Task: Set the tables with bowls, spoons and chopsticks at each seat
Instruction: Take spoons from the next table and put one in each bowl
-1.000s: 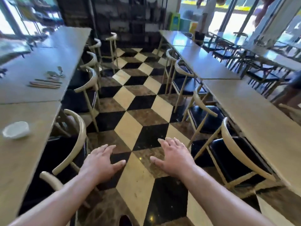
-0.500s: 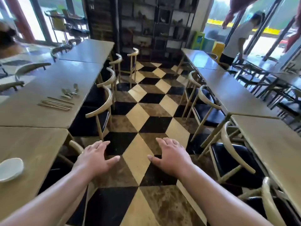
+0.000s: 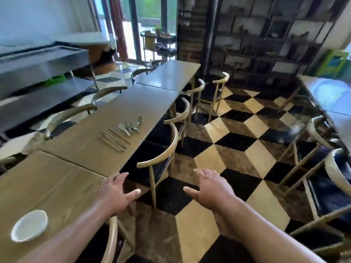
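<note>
Head view: a person's two bare hands reach forward, palms down, fingers spread and relaxed, holding nothing. The left hand (image 3: 115, 194) hovers at the near wooden surface's (image 3: 47, 183) right edge; the right hand (image 3: 210, 188) hangs over the checkered floor (image 3: 209, 162), well apart from any table.

On the next surface (image 3: 133, 103) lies a bundle of chopsticks (image 3: 113, 139), at 12 o'clock from the left hand, long axes running from 10 o'clock to 4 o'clock. A cluster of spoons (image 3: 131, 125) lies just beyond, toward 1 o'clock. A white bowl (image 3: 29, 225) sits at 8 o'clock from the left hand. The left hand seems nearer to the cutlery; from the right hand it lies toward 10 o'clock, past a chair (image 3: 161, 158).
</note>
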